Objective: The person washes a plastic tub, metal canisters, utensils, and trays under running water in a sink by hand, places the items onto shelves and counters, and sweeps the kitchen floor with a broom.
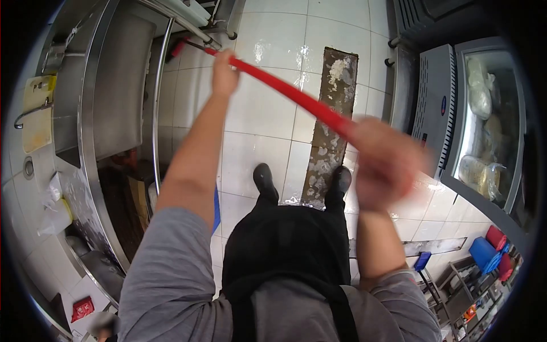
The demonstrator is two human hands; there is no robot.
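A long red-handled broom [290, 91] slants across the view. Its red head [179, 48] reaches the floor at the upper left, beside the legs of a steel table, and is partly hidden. My left hand [226, 74] is closed round the lower part of the handle. Higher up, near the handle's end, my right hand [387, 165] is wrapped round it, blurred by motion. Beneath the handle, a dark drain channel [330, 128] runs through wet white floor tiles [259, 114], with pale foam or scraps [339, 71] at its far end.
A steel sink unit [117, 85] with a rail [162, 102] lines the left. On the right stands a grey glass-fronted fridge [436, 108] with bagged goods [478, 171] inside. My boots [265, 181] straddle the wet floor near the channel. A loaded rack [461, 290] is at lower right.
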